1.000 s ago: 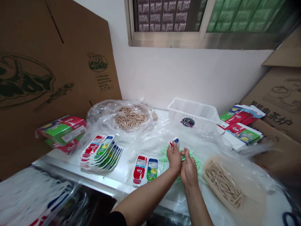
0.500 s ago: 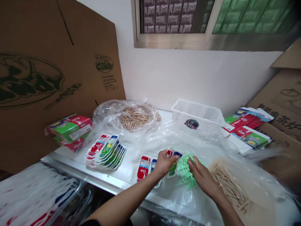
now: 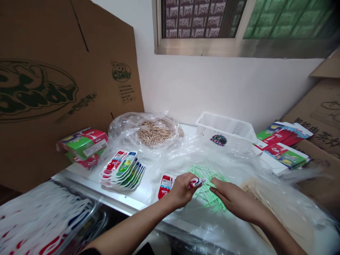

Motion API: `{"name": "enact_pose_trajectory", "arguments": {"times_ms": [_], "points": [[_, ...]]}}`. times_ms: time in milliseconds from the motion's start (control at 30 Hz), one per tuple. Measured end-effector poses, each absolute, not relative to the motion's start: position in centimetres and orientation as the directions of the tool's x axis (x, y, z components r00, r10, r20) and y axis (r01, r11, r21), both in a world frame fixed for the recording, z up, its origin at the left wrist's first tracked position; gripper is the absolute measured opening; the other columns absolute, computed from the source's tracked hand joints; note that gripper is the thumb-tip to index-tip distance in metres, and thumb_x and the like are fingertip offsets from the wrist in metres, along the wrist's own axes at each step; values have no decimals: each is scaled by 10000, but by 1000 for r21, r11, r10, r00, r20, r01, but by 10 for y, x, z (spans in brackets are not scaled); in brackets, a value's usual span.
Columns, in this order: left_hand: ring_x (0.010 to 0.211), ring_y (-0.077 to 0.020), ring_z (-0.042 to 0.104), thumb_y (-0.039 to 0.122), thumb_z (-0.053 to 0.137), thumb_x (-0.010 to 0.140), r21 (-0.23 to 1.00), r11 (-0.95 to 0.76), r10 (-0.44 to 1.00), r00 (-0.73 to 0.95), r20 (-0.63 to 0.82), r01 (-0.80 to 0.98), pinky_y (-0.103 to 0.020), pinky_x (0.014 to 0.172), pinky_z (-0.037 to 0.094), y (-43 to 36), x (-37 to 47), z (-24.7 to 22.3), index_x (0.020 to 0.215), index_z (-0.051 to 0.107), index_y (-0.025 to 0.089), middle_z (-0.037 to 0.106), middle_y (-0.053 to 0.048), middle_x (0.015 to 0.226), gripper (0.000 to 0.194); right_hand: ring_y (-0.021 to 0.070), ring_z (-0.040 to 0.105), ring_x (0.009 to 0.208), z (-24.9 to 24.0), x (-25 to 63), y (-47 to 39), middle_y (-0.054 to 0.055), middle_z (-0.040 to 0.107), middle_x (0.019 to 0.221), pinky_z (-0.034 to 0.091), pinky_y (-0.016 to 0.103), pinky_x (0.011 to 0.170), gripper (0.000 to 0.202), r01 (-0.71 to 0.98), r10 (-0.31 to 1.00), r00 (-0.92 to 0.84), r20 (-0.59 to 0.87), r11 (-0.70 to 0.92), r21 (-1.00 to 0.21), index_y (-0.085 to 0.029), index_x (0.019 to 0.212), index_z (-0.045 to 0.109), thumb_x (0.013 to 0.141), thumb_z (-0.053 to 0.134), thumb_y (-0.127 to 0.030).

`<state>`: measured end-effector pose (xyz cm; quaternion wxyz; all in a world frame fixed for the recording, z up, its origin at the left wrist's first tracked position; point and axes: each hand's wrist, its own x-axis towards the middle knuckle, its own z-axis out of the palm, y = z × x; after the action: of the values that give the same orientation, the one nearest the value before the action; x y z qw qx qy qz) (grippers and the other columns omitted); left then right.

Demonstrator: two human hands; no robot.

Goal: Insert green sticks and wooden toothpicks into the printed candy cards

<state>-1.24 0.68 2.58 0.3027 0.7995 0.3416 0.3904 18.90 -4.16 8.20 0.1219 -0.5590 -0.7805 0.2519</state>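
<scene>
My left hand (image 3: 183, 189) is closed on a small red, white and blue packet (image 3: 195, 182), seen edge-on. At its right end, my right hand (image 3: 231, 196) pinches a pale green stick (image 3: 210, 184) that meets the packet's edge. Beneath both hands lies a loose pile of green sticks (image 3: 211, 202) on clear plastic. A red cola-labelled packet (image 3: 165, 186) lies just left of my left hand, partly covered by it. Farther left, several red and green packets (image 3: 122, 170) are stacked in a fan.
A clear bag of brown sticks (image 3: 154, 134) lies at the back, beside a white basket (image 3: 225, 129). Printed boxes stand at left (image 3: 85, 145) and cartons lie at right (image 3: 287, 156). More brown sticks (image 3: 255, 194) are behind my right hand. Large cardboard (image 3: 106, 46) rises at left.
My left hand has turned the packet edge-on and moved slightly left. My right hand has come in with a green stick against it. The view has shifted slightly.
</scene>
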Motion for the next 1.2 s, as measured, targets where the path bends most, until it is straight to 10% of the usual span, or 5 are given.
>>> {"name": "enact_pose_trajectory", "arguments": {"times_ms": [767,1200], "points": [[718,-165,585,137,502,802,509,-806,587,512,627,301,-255,652,446,8,-22,13,987,564,151,641,-64,791,195,208,583,741,96,171,-48,62,634,819,365,297,649,240,895,927,-334,-169,256,-364,-214,846,470,930,293,-352],[737,-160,564,204,510,828,614,-701,714,373,593,363,-261,665,432,-2,-21,26,787,618,173,596,-63,782,120,239,599,914,76,180,-46,69,681,942,428,312,758,421,753,949,-267,-168,96,-650,-214,1010,609,883,344,-515]]}}
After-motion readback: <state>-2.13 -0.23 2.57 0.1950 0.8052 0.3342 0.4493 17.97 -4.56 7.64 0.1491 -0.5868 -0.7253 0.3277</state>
